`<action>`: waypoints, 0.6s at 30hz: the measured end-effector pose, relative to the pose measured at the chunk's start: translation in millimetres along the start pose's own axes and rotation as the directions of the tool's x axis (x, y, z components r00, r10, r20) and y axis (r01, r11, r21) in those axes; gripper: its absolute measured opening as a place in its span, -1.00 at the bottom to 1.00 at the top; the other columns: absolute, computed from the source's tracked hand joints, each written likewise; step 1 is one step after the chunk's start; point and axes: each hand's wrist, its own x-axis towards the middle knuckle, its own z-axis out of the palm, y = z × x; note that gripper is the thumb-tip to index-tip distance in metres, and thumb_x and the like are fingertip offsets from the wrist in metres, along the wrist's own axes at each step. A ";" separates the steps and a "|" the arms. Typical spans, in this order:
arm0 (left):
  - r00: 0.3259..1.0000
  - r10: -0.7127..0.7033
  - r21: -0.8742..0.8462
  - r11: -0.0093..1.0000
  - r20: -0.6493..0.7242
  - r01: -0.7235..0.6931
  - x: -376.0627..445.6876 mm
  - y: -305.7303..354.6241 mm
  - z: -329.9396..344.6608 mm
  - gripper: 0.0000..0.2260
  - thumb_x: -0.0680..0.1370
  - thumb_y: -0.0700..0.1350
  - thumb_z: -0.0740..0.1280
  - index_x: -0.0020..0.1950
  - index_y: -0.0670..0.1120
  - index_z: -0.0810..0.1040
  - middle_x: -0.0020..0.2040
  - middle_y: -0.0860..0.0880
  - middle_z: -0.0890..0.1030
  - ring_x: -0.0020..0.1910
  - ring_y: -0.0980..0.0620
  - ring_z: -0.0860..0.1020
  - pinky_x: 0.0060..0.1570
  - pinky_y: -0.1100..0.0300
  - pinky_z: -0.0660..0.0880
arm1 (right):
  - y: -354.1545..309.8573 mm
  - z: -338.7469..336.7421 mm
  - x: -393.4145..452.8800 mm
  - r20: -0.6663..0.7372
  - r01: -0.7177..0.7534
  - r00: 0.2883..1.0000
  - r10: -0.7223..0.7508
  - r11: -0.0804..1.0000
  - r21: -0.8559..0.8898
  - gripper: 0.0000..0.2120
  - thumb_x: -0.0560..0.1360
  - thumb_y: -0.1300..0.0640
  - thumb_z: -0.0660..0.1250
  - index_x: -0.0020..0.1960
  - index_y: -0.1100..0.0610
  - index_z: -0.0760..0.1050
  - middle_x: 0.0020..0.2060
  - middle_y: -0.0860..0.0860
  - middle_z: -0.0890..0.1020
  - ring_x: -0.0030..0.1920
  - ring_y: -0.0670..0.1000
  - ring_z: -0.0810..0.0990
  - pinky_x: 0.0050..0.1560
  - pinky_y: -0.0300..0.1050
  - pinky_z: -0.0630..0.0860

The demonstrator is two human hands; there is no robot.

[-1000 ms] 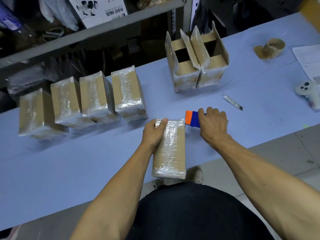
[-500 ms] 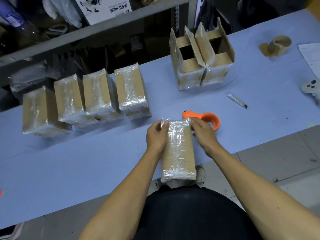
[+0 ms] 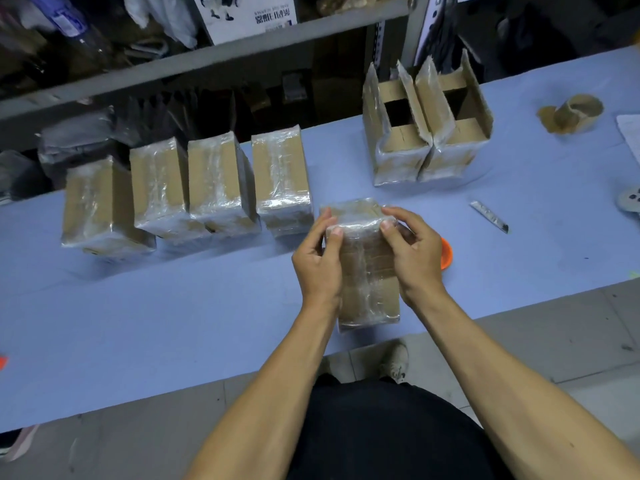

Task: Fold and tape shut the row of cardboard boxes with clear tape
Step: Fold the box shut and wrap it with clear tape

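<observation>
Left hand (image 3: 320, 268) and right hand (image 3: 414, 258) fingers clamp the taped box (image 3: 367, 271) (2 thumbs on top).

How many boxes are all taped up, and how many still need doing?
Four taped boxes stand in a row on the table. A fifth box, already wrapped in clear tape, is gripped by the left hand and right hand. The two open boxes at the back have their flaps up, so those are left. The orange tape holder lies behind the right hand.
</observation>
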 end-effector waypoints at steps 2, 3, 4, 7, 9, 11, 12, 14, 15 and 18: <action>0.999 0.033 0.025 0.999 -0.016 -0.033 -3.1 -2.6 -0.9 -0.90 0.50 -0.11 0.41 -0.07 0.09 0.69 0.16 0.20 0.69 0.29 0.13 0.58 0.28 0.17 0.50 | 1.2 2.1 -4.0 -0.002 0.023 1.000 -0.023 0.999 -0.038 -0.78 0.53 0.27 0.37 0.03 -0.03 0.61 0.12 0.04 0.63 0.07 -0.01 0.61 0.13 -0.15 0.52; 0.998 0.053 0.051 0.997 -0.029 -0.051 -3.3 -3.6 -0.5 -0.91 0.51 -0.09 0.40 -0.09 0.10 0.66 0.13 0.21 0.69 0.25 0.17 0.59 0.21 0.27 0.50 | 1.0 4.2 -5.2 -0.009 0.043 0.999 -0.043 0.997 -0.064 -0.77 0.52 0.25 0.38 -0.01 -0.08 0.60 0.10 0.03 0.62 0.07 -0.01 0.61 0.11 -0.18 0.52; 0.996 0.080 0.085 0.993 -0.042 -0.077 -3.2 -4.4 -0.1 -0.92 0.52 -0.08 0.40 -0.11 0.11 0.64 0.09 0.21 0.69 0.19 0.21 0.60 0.14 0.36 0.48 | 0.5 6.4 -5.6 -0.022 0.060 0.998 -0.062 0.994 -0.090 -0.77 0.51 0.22 0.39 -0.05 -0.13 0.58 0.07 0.02 0.62 0.05 -0.02 0.61 0.08 -0.21 0.51; 0.988 0.134 0.167 0.979 -0.081 -0.119 -3.2 -4.3 3.1 -0.89 0.55 -0.11 0.39 -0.14 0.10 0.61 -0.01 0.18 0.69 0.05 0.25 0.61 0.01 0.44 0.44 | -1.1 10.9 -3.8 -0.064 0.084 0.994 -0.094 0.987 -0.140 -0.81 0.50 0.18 0.41 -0.15 -0.12 0.54 -0.02 0.05 0.62 -0.03 -0.07 0.59 0.02 -0.25 0.49; 0.985 0.120 0.175 0.980 -0.120 -0.098 -1.5 -4.0 5.7 -0.86 0.54 -0.18 0.39 -0.17 0.03 0.61 -0.06 0.14 0.69 -0.03 0.23 0.62 -0.04 0.43 0.45 | -2.6 13.5 -2.3 -0.075 0.077 0.993 -0.091 0.983 -0.168 -0.82 0.50 0.19 0.41 -0.20 -0.05 0.53 -0.08 0.06 0.61 -0.11 -0.12 0.56 -0.04 -0.30 0.46; 0.982 0.090 0.188 0.980 -0.163 -0.059 1.0 -2.1 9.4 -0.84 0.52 -0.24 0.38 -0.23 -0.03 0.58 -0.14 0.13 0.67 -0.13 0.26 0.59 -0.11 0.43 0.45 | -3.9 15.7 -1.9 -0.094 0.057 0.992 -0.078 0.975 -0.213 -0.85 0.47 0.22 0.40 -0.24 0.03 0.53 -0.12 0.06 0.61 -0.16 -0.11 0.54 -0.09 -0.27 0.45; 0.979 0.079 0.205 0.978 -0.187 -0.040 2.9 -1.8 10.8 -0.83 0.51 -0.25 0.37 -0.26 -0.05 0.56 -0.18 0.13 0.66 -0.19 0.28 0.57 -0.14 0.44 0.44 | -5.1 16.7 -2.0 -0.106 0.046 0.992 -0.073 0.970 -0.237 -0.87 0.46 0.23 0.39 -0.25 0.08 0.53 -0.14 0.07 0.61 -0.16 -0.08 0.55 -0.10 -0.23 0.46; 0.971 0.054 0.244 0.970 -0.235 0.005 5.7 3.0 14.9 -0.87 0.48 -0.24 0.37 -0.25 -0.07 0.53 -0.21 0.13 0.64 -0.26 0.29 0.53 -0.19 0.39 0.44 | -9.5 19.3 -1.5 -0.126 0.013 0.991 -0.049 0.962 -0.271 -0.93 0.45 0.24 0.37 -0.20 0.14 0.53 -0.15 0.08 0.61 -0.16 -0.02 0.55 -0.10 -0.15 0.48; 0.967 0.036 0.248 0.968 -0.253 0.029 6.6 5.4 17.7 -0.93 0.46 -0.22 0.37 -0.19 -0.07 0.54 -0.17 0.12 0.64 -0.26 0.28 0.53 -0.19 0.35 0.46 | -12.4 21.3 -0.1 -0.133 -0.012 0.991 -0.026 0.959 -0.283 -0.96 0.44 0.23 0.36 -0.15 0.13 0.51 -0.14 0.07 0.61 -0.14 -0.01 0.55 -0.09 -0.13 0.48; 0.963 -0.083 0.168 0.977 -0.256 0.129 5.3 8.9 25.2 -0.76 0.43 -0.15 0.39 0.06 0.03 0.49 0.03 0.06 0.61 -0.11 0.24 0.58 -0.11 0.34 0.54 | -19.6 30.4 4.5 -0.124 -0.088 0.991 0.041 0.914 -0.397 -0.77 0.42 0.13 0.39 0.02 0.11 0.41 0.01 0.02 0.50 -0.01 0.02 0.50 0.01 -0.16 0.42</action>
